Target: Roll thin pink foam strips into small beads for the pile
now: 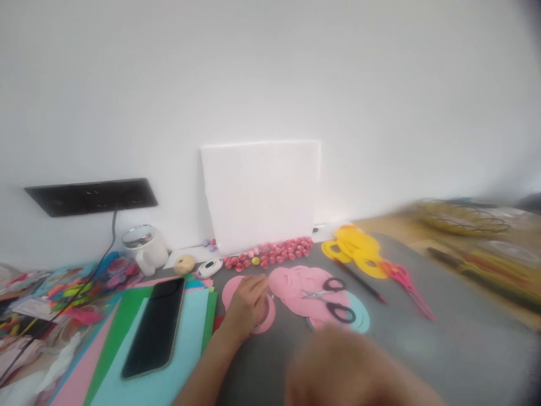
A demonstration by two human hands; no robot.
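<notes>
Resting palm-down on the grey table top (443, 349), the left hand (249, 304) lies on a pink paper disc (230, 290), its forearm coming in from the lower edge of the view. Its fingers are close together and only slightly bent, laid on top of the disc rather than closed around it. The disc sits flat just right of a stack of coloured paper sheets (190, 344), on which a dark phone (156, 327) lies face up. The right hand (350, 366) fills the bottom of the picture as a blur close to the camera, and I cannot tell whether it is spread, closed or holding anything. Just beyond it, right of the left hand, a pile of pink discs (291, 285) overlaps a light-blue disc (362, 320), and black-handled scissors (332, 299) lie shut across the pile. Farther right are yellow paper rings (357, 248), a dark pencil (359, 281) and pink-handled scissors (406, 287), the pencil and these scissors both touching the rings. A row of small pink beads (274, 254) runs along the back of the table in front of a white board (262, 192) that leans on the wall. Left of the beads stand a white mug (146, 248), a small wooden ball (185, 264) and a little white gadget (210, 267). A black socket strip (91, 196) is fixed to the wall above the mug, with a cable (107, 248) hanging from it. A wire basket (460, 217) sits blurred at the far right.
</notes>
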